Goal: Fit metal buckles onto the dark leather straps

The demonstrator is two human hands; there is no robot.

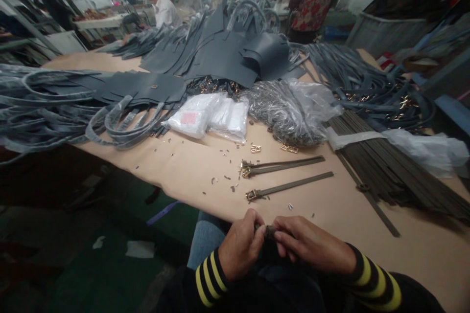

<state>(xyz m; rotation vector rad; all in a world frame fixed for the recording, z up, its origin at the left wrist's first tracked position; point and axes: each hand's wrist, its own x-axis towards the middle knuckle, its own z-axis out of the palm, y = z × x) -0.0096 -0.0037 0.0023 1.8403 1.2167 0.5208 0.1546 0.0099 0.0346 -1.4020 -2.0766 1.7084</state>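
Observation:
At the table's near edge, my left hand (244,242) and my right hand (308,244) are closed close together. Both pinch a small dark olive piece (270,233), perhaps part of a strap; my fingers cover most of it. Just beyond them lies a narrow olive strap (293,185) with a gold buckle (251,195) at its left end. More such straps (282,165) lie together a little farther back. Small dark and silvery bits (232,189) are scattered to their left. Loose gold buckles (256,148) rest behind the straps.
Plastic-wrapped white packets (200,115) and a clear bag of dark pieces (293,112) stand behind. A bundle of long olive strips (389,166) lies right. Blue-grey panels (223,51) and wrapped handles (40,102) cover the far and left table. Other people (167,12) are in the background.

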